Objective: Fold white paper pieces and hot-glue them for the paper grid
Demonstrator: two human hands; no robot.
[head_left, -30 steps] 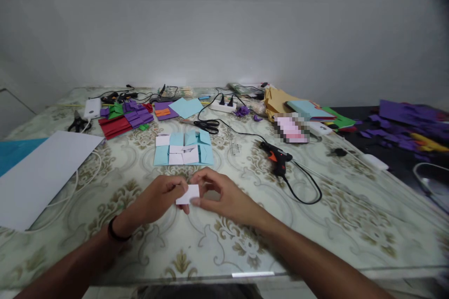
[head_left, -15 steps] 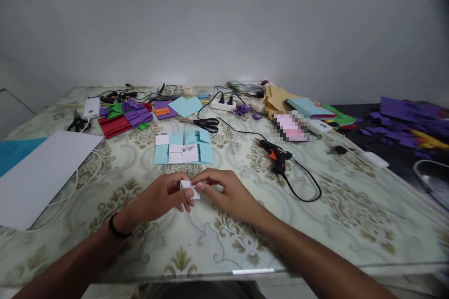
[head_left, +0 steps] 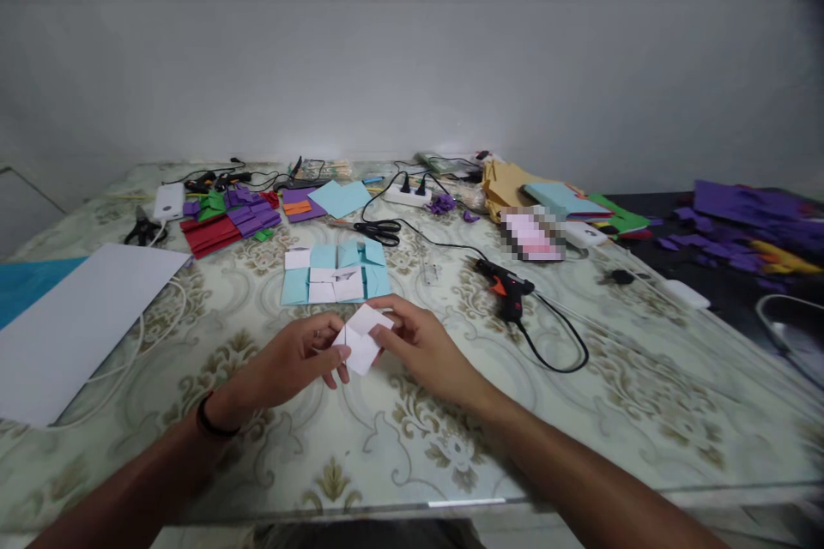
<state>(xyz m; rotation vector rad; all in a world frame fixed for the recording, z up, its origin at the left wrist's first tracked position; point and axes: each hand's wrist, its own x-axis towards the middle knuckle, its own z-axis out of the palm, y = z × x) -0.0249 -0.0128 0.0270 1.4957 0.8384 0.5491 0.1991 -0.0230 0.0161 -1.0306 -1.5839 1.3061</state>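
A small white folded paper (head_left: 362, 340) with crease lines is held above the table between both hands. My left hand (head_left: 307, 353) pinches its left corner, thumb on top. My right hand (head_left: 418, 343) grips the right side, with its thumb on the face and the fingers behind. Just beyond the hands lies a panel of light blue folded papers (head_left: 297, 283), with white folded papers (head_left: 336, 285) among them. The hidden fingertips behind the paper cannot be made out.
A glue gun (head_left: 508, 287) with a black cord lies to the right. Black-handled scissors (head_left: 379, 232) and a white power strip (head_left: 408, 193) are farther back. White sheets (head_left: 96, 330) lie at left, near red folded papers (head_left: 209, 236). A pixelated pink object (head_left: 533, 236) is at right.
The white paper has opened out from a small folded shape into a larger, tilted square. My right hand has shifted slightly right and now grips its right side.
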